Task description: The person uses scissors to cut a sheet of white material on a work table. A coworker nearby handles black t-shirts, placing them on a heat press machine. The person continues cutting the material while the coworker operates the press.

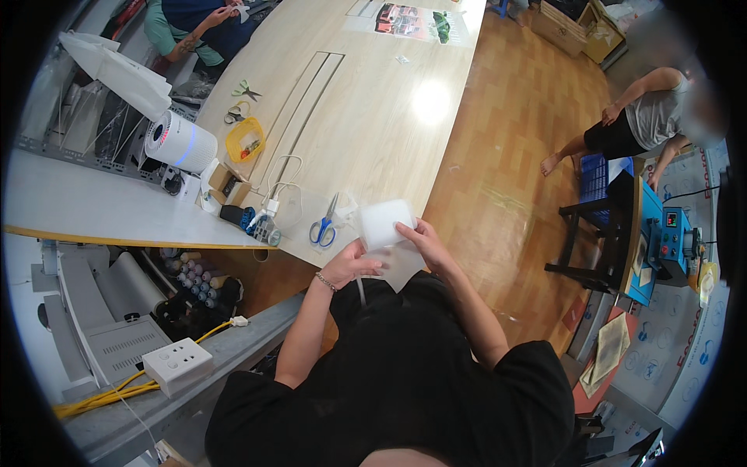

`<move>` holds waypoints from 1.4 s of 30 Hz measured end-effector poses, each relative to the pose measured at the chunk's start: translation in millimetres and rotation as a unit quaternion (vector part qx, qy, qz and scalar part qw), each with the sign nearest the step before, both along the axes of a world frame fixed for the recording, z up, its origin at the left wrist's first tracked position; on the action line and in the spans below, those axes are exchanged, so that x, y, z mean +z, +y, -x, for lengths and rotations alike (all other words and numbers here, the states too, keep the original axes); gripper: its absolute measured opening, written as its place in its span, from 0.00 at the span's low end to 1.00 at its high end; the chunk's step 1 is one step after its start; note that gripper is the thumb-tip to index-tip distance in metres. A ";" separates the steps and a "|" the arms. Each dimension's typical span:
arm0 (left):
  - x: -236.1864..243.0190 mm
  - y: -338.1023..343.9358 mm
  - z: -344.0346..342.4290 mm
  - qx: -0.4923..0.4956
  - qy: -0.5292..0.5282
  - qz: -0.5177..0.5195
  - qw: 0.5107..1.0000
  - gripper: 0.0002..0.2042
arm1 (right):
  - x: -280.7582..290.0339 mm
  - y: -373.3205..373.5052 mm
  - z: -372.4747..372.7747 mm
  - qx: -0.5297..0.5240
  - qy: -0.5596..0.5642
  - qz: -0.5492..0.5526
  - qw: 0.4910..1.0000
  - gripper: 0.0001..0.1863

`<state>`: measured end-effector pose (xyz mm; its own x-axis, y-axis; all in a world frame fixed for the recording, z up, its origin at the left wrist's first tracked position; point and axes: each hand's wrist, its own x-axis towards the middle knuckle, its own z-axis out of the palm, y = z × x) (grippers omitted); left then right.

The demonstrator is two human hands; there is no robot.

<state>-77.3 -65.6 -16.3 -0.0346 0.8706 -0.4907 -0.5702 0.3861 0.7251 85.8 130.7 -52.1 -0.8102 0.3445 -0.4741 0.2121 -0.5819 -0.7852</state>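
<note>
In front of my body, over the near end of the table, I hold a white, square, soft-looking stack point(387, 220) and a translucent sheet point(401, 266) that hangs below it. My right hand point(428, 245) pinches the stack's right side, with the thumb on top. My left hand point(352, 267) is closed on the sheet's left edge, fingers partly hidden behind it; a bracelet circles that wrist. Blue-handled scissors point(323, 228) lie on the table just left of the stack. Whether stack and sheet are joined, I cannot tell.
Left on the table are a yellow basket point(245, 140), more scissors point(246, 91), white cables point(286, 183) and a white cylindrical device point(180, 142). One person point(191, 35) sits far left; another point(642, 109) stands right, near a blue machine point(673, 237). A power outlet box point(177, 366) sits lower left.
</note>
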 end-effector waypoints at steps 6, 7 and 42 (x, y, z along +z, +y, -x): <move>-19.0 -8.7 22.6 0.040 -0.103 0.015 0.994 0.26 | 4.5 5.8 9.5 0.022 0.049 0.104 0.993 0.26; -14.5 -6.9 24.8 0.042 -0.092 0.024 0.995 0.27 | 5.6 5.8 9.6 0.027 0.070 0.114 0.991 0.27; 51.1 11.3 -3.2 0.049 0.679 -0.194 0.706 0.23 | -26.6 -1.9 30.4 0.011 0.056 0.111 0.992 0.26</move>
<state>-74.2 -54.3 34.8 -0.3126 0.8914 0.3282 0.7433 0.0144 0.6688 55.4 128.8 -78.7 -0.8683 0.2232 -0.4429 0.1449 -0.7398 -0.6570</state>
